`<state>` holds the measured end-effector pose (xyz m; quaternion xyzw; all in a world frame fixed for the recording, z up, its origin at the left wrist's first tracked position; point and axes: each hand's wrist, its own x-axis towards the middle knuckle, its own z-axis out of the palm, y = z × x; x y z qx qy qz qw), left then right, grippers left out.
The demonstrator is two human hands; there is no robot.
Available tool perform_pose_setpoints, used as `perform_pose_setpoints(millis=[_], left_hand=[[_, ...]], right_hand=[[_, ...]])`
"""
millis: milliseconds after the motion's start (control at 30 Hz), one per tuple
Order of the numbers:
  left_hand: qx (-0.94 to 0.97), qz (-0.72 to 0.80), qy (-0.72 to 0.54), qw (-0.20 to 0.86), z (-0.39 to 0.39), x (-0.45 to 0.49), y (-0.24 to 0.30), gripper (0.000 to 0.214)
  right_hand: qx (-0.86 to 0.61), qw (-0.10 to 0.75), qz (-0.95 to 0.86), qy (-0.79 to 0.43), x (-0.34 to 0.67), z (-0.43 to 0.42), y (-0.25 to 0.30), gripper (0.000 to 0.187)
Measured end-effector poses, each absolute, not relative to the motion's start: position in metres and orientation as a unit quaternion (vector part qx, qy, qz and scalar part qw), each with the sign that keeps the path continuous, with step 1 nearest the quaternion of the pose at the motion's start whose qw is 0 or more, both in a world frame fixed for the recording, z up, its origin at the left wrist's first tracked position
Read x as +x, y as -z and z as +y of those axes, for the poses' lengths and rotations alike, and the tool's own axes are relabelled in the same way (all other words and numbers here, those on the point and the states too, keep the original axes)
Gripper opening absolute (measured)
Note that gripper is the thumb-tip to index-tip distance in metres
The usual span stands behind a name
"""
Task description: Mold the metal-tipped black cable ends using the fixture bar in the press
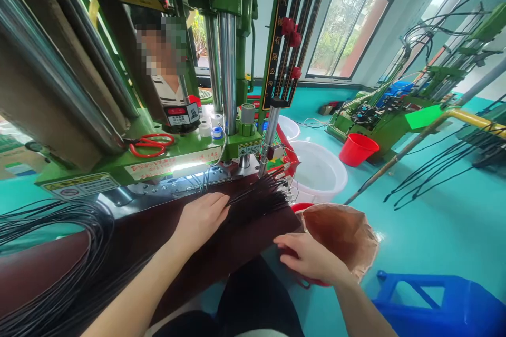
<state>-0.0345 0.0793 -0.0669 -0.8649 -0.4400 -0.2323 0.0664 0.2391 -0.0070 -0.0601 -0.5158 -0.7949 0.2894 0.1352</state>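
Note:
My left hand (203, 218) is closed at the edge of the dark brown table (237, 247), just in front of the green press. A thin black cable (247, 195) runs out from its fingertips toward the right. Beside it lies a bundle of black cables (264, 202), their tips fanned at the table's right end. My right hand (308, 255) hovers off the table's right corner, by an open brown paper bag (343, 231). Its thumb and fingers are bent and apart, with nothing seen between them. Several cables (203, 181) enter the metal mould (185, 181) under the press.
Red-handled scissors (152, 145) rest on the green press bed (95, 166). Coiled black cables (93, 242) hang over the table's left side. At right are a white tub (320, 171), a red bucket (359, 148) and a blue plastic stool (446, 303).

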Motion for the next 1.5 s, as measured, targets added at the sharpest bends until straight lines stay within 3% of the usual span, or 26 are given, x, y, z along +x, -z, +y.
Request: perform_pose_setpoints(millis=[133, 267, 333, 467, 533, 700, 800, 933, 1500], left_hand=[[-0.814, -0.471, 0.334, -0.051, 0.074, -0.038, 0.057, 0.024], [-0.766, -0.471, 0.292, -0.326, 0.064, -0.038, 0.049, 0.025], [-0.758, -0.464, 0.296, -0.350, 0.063, -0.037, 0.049, 0.022], [-0.737, -0.489, 0.399, -0.241, 0.066, -0.040, 0.053, 0.018], [-0.721, -0.488, 0.387, -0.304, 0.067, -0.044, 0.050, 0.018], [-0.655, -0.417, 0.322, -0.541, 0.057, -0.044, 0.042, 0.025], [-0.619, -0.405, 0.303, -0.601, 0.047, -0.034, 0.051, 0.026], [-0.595, -0.425, 0.316, -0.605, 0.039, -0.021, 0.066, 0.028], [-0.645, -0.428, 0.404, -0.488, 0.077, 0.023, 0.023, 0.023]], right_hand=[[-0.416, 0.234, -0.783, -0.399, 0.212, 0.003, 0.053, 0.029], [-0.303, 0.333, -0.614, -0.648, 0.177, 0.027, 0.066, 0.026], [-0.265, 0.350, -0.528, -0.727, 0.162, 0.041, 0.072, 0.032], [-0.243, 0.282, -0.523, -0.767, 0.150, 0.058, 0.078, 0.025], [-0.220, 0.254, -0.529, -0.780, 0.150, 0.060, 0.077, 0.025], [-0.150, 0.464, -0.450, -0.748, 0.146, 0.068, 0.061, 0.049], [-0.117, 0.548, -0.411, -0.719, 0.145, 0.079, 0.043, 0.044], [-0.187, 0.578, -0.408, -0.681, 0.150, 0.088, 0.030, 0.020], [-0.231, 0.537, -0.467, -0.663, 0.176, 0.081, 0.033, 0.025]])
